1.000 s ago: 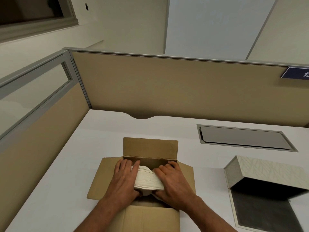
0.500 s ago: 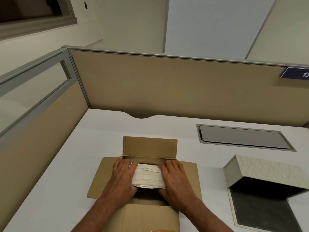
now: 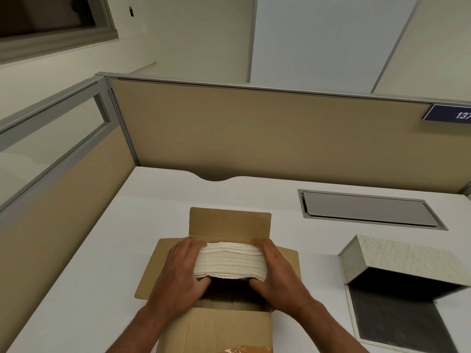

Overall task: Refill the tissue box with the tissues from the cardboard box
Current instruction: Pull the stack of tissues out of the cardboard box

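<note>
An open brown cardboard box point(image 3: 229, 222) sits on the white desk in front of me, flaps spread. A thick stack of white tissues point(image 3: 230, 261) is held just above its dark opening. My left hand point(image 3: 181, 273) grips the stack's left end and my right hand point(image 3: 277, 273) grips its right end, thumbs underneath. To the right stands the tissue box cover point(image 3: 405, 258), pale with a leaf pattern, tipped up and open over its dark grey base point(image 3: 397, 319).
A grey metal cable hatch point(image 3: 367, 210) is set into the white desk point(image 3: 102, 250) at the back right. Tan cubicle partitions point(image 3: 254, 133) close off the back and left sides. A blue number plate point(image 3: 448, 113) hangs at the upper right.
Both hands have lifted the tissue stack higher out of the cardboard box and spread apart to its two ends, so the stack shows at full width.
</note>
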